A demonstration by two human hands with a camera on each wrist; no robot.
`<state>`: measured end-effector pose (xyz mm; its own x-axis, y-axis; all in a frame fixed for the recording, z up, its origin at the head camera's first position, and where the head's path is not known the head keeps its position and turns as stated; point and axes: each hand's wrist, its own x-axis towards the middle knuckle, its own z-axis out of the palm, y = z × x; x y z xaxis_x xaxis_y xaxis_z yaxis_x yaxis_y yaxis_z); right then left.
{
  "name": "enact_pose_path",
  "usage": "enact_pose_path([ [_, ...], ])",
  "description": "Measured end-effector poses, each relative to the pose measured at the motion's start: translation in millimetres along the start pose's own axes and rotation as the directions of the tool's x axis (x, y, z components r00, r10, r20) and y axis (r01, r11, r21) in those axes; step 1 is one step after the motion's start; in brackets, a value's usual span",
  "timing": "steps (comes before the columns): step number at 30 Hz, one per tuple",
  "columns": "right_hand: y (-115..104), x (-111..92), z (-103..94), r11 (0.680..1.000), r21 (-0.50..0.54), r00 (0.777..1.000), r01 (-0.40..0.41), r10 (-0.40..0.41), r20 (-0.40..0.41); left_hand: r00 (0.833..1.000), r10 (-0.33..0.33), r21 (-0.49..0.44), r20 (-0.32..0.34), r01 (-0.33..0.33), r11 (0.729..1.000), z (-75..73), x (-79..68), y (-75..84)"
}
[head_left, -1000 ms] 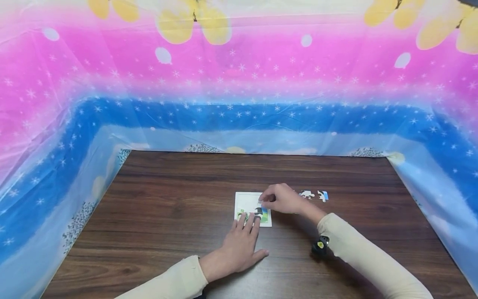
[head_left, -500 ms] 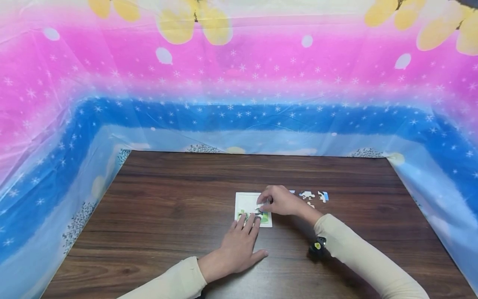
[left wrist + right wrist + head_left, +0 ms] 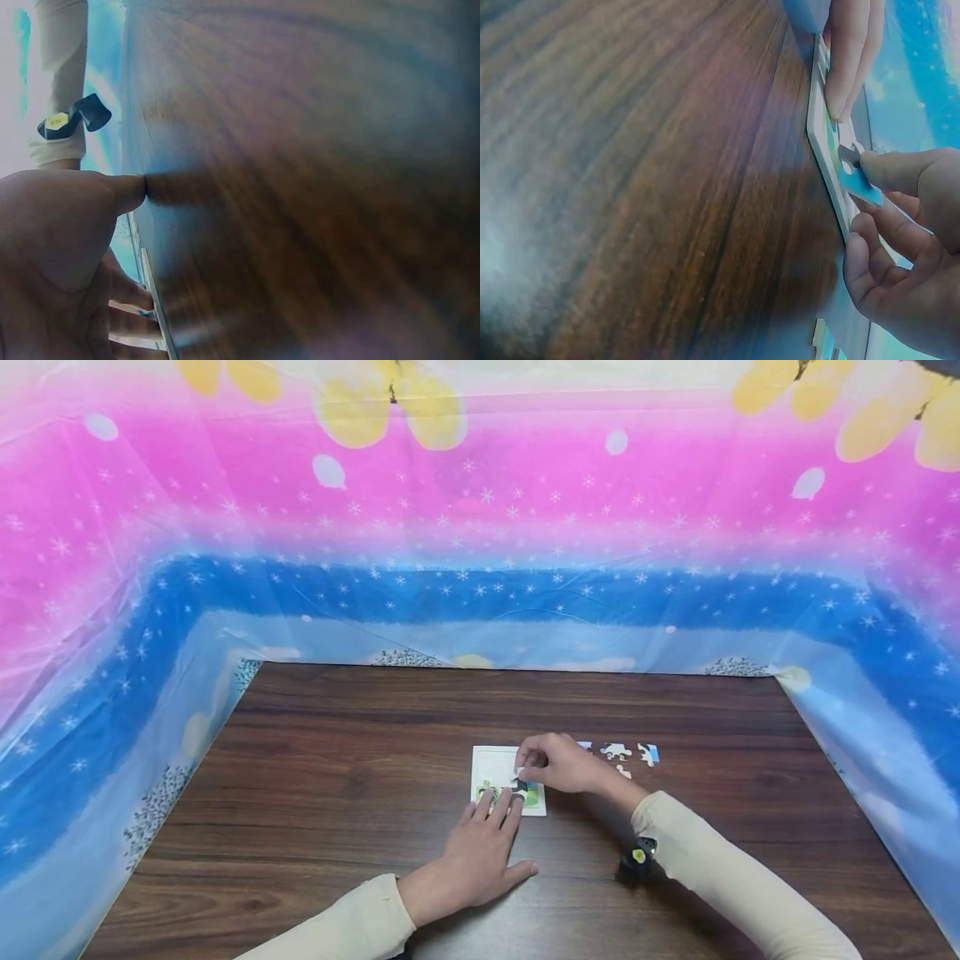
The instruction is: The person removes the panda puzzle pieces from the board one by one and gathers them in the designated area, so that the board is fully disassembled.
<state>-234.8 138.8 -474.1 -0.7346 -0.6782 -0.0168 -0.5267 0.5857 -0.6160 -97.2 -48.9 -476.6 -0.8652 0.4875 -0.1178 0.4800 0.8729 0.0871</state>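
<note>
A white-bordered jigsaw tray [image 3: 489, 758] lies flat on the table, its lower part filled with green, black and white picture pieces. My left hand [image 3: 476, 860] rests with its straight fingers spread over the tray's near edge, thumb out on the tabletop. From the right, my right hand [image 3: 562, 764] reaches over the tray's right side. Between thumb and fingers it pinches a blue, black and white jigsaw piece [image 3: 861, 184], tilted close over the tray in the right wrist view. The left wrist view shows the tray edge [image 3: 156, 304] under the left fingertips.
Several loose jigsaw pieces [image 3: 617, 751] lie on the brown wooden table [image 3: 337, 752], right of the tray and beyond the right wrist. A pink and blue patterned cloth [image 3: 450, 527] walls the table's back and sides. A black wrist camera [image 3: 637, 857] hangs at the right sleeve.
My right hand has shifted slightly left and down over the tray with the piece, uncovering more of the loose pieces behind it. My left hand stays almost still.
</note>
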Motion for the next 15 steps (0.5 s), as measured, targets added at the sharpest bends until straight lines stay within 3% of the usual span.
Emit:
enact_pose_path([
  [5, -1.9, -2.6, -0.4, 0.999, 0.038, 1.0, 0.0, 0.0, -0.007, 1.0, 0.002, 0.002, 0.0, -0.002, 1.0, 0.1, 0.2, 0.4],
  [15, 7.2, -9.6, -4.4, 0.999, 0.052, 0.995, -0.012, 0.017, -0.096, 1.0, -0.006, 0.023, 0.003, 0.006, 1.0, -0.2, 1.3, 1.2],
])
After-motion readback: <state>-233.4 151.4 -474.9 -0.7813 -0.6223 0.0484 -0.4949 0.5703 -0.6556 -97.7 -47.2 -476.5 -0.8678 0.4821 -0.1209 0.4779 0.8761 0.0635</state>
